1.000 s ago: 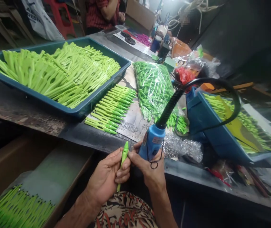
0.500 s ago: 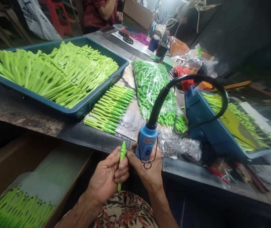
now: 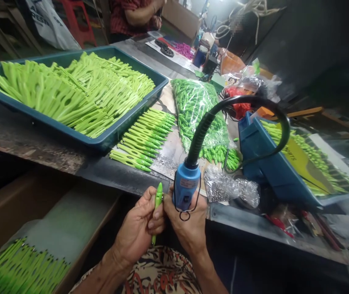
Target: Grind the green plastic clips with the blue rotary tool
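Note:
My left hand (image 3: pixel 140 222) is closed around a slim lime-green plastic piece (image 3: pixel 158 198) with a pointed tip, held upright above my lap. My right hand (image 3: pixel 189 224) grips a blue electric screwdriver (image 3: pixel 186 183), its black cord arching up and to the right. The fingertips of that hand come close to the side of the green piece; the screwdriver's bit is hidden. On the table just beyond lies a neat row of similar green pieces (image 3: pixel 143 141) with darker tips. A clear bag of small green tips (image 3: pixel 197 108) spills several loose ones toward me.
A dark blue tray (image 3: pixel 101 141) heaped with lime-green parts stands left. To the right sits a tilted blue bin (image 3: pixel 260 163) with more. Clear plastic holding tiny metal parts (image 3: pixel 214 188) lies near the table edge. A box (image 3: pixel 91 232) of green pieces is lower left. Another person (image 3: pixel 131 18) is behind.
My right hand and the screwdriver have shifted very slightly to the left. The left hand still holds the green piece in nearly the same place. The other person's arm has risen.

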Demonstrator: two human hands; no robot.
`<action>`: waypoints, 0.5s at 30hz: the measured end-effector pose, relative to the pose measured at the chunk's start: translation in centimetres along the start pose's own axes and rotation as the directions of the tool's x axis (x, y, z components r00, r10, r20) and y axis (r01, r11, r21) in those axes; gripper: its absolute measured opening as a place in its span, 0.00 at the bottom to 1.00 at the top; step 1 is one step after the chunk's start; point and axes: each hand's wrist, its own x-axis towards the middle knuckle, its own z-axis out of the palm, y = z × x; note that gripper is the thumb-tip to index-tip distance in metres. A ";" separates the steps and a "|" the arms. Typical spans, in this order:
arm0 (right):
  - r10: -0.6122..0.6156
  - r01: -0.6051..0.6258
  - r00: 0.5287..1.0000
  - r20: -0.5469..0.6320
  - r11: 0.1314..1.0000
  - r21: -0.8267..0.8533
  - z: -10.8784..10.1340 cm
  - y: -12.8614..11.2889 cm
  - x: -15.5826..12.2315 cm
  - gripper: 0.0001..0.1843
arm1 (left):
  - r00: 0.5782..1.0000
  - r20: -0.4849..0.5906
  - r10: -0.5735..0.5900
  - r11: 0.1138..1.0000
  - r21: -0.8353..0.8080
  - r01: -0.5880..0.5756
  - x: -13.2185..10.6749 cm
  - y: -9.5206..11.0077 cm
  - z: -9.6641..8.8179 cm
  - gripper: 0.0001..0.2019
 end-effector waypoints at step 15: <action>0.037 -0.036 0.999 -0.010 0.998 0.050 0.0 -0.4 -0.4 0.08 | 1.000 0.003 0.007 0.998 0.068 -0.008 0.0 -0.5 -0.6 0.13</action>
